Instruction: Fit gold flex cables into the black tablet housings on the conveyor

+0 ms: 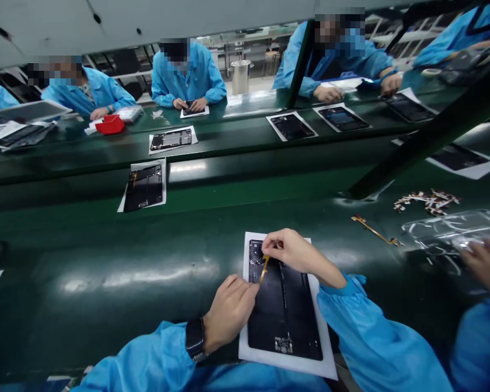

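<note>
On the green counter [106, 277], my right hand [289, 253] grips a yellow flex cable [264, 268] on the black tablet panel [283, 316]; my left hand [228, 313] lies curled just beside it, grip unclear.
</note>
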The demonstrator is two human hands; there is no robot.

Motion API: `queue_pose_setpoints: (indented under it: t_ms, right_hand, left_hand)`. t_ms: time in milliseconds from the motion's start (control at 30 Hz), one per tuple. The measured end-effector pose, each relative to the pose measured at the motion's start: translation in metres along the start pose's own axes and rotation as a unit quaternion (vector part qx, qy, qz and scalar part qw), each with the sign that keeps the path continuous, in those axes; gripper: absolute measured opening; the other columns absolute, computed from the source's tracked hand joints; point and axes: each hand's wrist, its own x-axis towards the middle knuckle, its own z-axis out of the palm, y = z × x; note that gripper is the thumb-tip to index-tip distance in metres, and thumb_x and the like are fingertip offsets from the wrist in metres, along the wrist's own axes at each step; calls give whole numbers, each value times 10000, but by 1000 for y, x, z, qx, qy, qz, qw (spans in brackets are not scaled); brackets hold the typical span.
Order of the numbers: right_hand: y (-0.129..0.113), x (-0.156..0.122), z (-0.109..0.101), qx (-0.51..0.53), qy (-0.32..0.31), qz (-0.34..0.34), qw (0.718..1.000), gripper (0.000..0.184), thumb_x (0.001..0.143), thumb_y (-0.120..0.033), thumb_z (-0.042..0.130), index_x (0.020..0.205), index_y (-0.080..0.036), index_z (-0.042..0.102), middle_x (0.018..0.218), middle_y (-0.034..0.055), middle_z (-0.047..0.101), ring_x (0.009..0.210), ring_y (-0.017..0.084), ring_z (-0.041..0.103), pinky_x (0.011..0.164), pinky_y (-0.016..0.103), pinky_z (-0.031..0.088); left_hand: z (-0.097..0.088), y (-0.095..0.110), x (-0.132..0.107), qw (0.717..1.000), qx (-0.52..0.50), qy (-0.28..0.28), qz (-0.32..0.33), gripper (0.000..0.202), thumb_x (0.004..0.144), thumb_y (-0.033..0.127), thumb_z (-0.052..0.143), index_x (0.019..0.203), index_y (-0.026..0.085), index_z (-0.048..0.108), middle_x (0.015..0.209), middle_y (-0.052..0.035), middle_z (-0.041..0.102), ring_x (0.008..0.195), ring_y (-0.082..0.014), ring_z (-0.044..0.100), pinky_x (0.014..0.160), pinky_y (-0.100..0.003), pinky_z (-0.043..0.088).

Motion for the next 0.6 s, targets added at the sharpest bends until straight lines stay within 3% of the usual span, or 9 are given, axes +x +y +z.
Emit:
queue_pose_setpoints:
  t_ms: [267,600]
  right_hand:
    - [16,33,18,-103,-17,15,994,125,757,-139,624,708,-217,708,699,-10,696,654,136,605,616,237,377]
    - [22,46,23,-106,-21,45,993,88,753,-171,640,728,-206,717,657,-14,645,604,118,558,563,230,342]
  left_hand:
    - [7,-12,1,996,74,-2,42,182,979,128,436,1094,140,575,821,-54,646,738,-166,601,682,-313,458]
    - [14,-22,6,997,48,-7,60,198,971,103,431,1106,115,576,844,-59,642,757,-170,602,691,-314,460]
